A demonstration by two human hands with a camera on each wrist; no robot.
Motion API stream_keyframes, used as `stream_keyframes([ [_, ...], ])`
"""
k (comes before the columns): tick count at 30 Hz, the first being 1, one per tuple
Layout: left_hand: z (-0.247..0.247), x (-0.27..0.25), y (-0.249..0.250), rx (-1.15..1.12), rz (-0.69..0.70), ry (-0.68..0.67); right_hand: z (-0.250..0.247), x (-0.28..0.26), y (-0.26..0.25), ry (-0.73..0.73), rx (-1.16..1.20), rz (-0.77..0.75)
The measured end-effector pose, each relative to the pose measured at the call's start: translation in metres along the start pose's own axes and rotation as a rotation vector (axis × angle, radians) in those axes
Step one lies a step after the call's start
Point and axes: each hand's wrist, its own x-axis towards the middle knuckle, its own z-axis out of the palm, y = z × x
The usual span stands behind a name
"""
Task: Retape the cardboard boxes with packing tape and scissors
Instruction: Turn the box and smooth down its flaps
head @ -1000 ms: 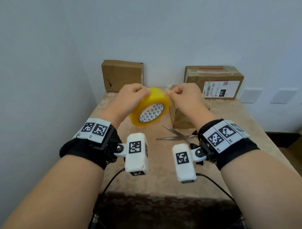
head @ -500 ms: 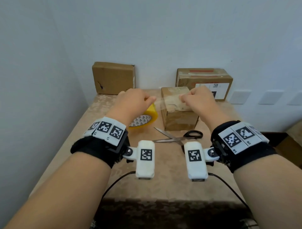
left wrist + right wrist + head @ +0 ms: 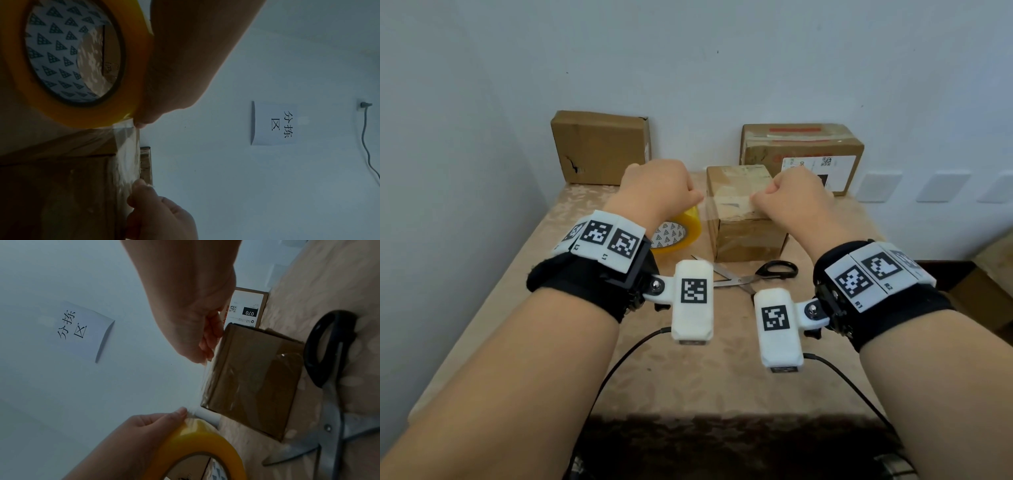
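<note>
My left hand [image 3: 657, 188] grips a yellow roll of packing tape [image 3: 678, 233] just left of a small cardboard box [image 3: 746, 219] in the middle of the table. My right hand [image 3: 791, 195] pinches the free end of a clear tape strip [image 3: 726, 200] stretched from the roll across the box's top. The left wrist view shows the roll [image 3: 68, 65] and the strip [image 3: 127, 155] close up, with the right hand's fingertips [image 3: 139, 185] on its end. Black-handled scissors [image 3: 756, 274] lie open on the table just in front of the box, also seen as scissors [image 3: 329, 369] in the right wrist view.
Two more cardboard boxes stand against the back wall: a plain one [image 3: 599, 147] at the left and a labelled one [image 3: 804, 154] at the right. The beige table [image 3: 688, 377] meets walls at its left and back. A paper sign [image 3: 82, 331] hangs on the wall.
The roll has come down from in front of me to the left of the small box, and my hands have drawn apart, pulling a strip of tape out over the box's top.
</note>
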Motion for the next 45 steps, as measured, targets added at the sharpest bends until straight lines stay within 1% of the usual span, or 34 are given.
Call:
stream_keyframes([
  [5,0.006,0.002,0.005,0.041,-0.006,-0.002,0.0,-0.001,0.002,0.003,-0.091,0.0],
  [8,0.009,0.004,0.006,0.048,-0.012,0.001,-0.007,-0.005,0.007,0.036,-0.157,0.03],
  [9,0.009,0.004,0.006,0.052,-0.009,0.004,-0.01,-0.007,0.008,0.057,-0.194,0.02],
  [10,0.009,0.003,0.007,0.058,-0.001,0.004,-0.012,-0.01,0.007,0.093,-0.226,-0.036],
  [11,0.009,0.003,0.008,0.061,0.006,0.001,-0.012,-0.013,0.003,0.122,-0.24,-0.138],
  [12,0.009,0.003,0.009,0.061,0.009,-0.003,-0.009,-0.015,-0.003,0.107,-0.261,-0.269],
  [13,0.009,0.002,0.01,0.062,0.01,-0.005,-0.003,-0.017,-0.01,0.031,-0.311,-0.395],
  [14,0.009,0.002,0.011,0.066,0.007,-0.005,0.007,-0.019,-0.014,-0.085,-0.373,-0.475],
  [15,0.008,0.001,0.011,0.072,0.006,-0.003,0.015,-0.02,-0.016,-0.212,-0.433,-0.484],
  [16,0.008,0.001,0.009,0.067,0.003,-0.002,0.022,-0.019,-0.016,-0.314,-0.482,-0.457],
  [17,0.009,0.001,0.007,0.037,0.001,0.0,0.026,-0.019,-0.013,-0.366,-0.506,-0.422],
  [18,0.009,0.0,0.003,-0.02,0.009,0.006,0.028,-0.018,-0.009,-0.376,-0.509,-0.399],
  [20,0.009,-0.007,-0.005,-0.161,0.071,0.047,0.028,-0.017,-0.004,-0.356,-0.457,-0.372],
  [21,0.008,-0.012,-0.009,-0.188,0.115,0.06,0.027,-0.017,-0.005,-0.351,-0.403,-0.353],
  [23,0.005,-0.022,-0.017,-0.162,0.157,0.014,0.029,-0.018,-0.008,-0.322,-0.317,-0.309],
  [25,0.003,-0.031,-0.023,-0.131,0.141,-0.062,0.036,-0.021,-0.013,-0.253,-0.317,-0.272],
  [26,0.003,-0.034,-0.025,-0.126,0.144,-0.075,0.039,-0.021,-0.015,-0.222,-0.333,-0.253],
  [28,0.004,-0.04,-0.027,-0.159,0.16,-0.052,0.045,-0.021,-0.017,-0.186,-0.366,-0.23],
  [31,0.0,-0.044,-0.027,-0.184,0.153,-0.051,0.045,-0.02,-0.017,-0.202,-0.39,-0.255],
  [35,-0.013,-0.042,-0.028,-0.215,0.083,-0.15,0.04,-0.02,-0.013,-0.249,-0.403,-0.339],
  [38,-0.014,-0.038,-0.029,-0.117,0.072,-0.263,0.038,-0.017,-0.009,-0.271,-0.383,-0.349],
  [39,-0.013,-0.038,-0.029,-0.095,0.071,-0.28,0.038,-0.015,-0.008,-0.276,-0.379,-0.35],
  [42,-0.011,-0.039,-0.031,-0.056,0.08,-0.246,0.04,-0.012,-0.011,-0.259,-0.352,-0.329],
  [45,-0.006,-0.041,-0.035,-0.045,0.088,-0.185,0.046,-0.013,-0.02,-0.207,-0.349,-0.275],
])
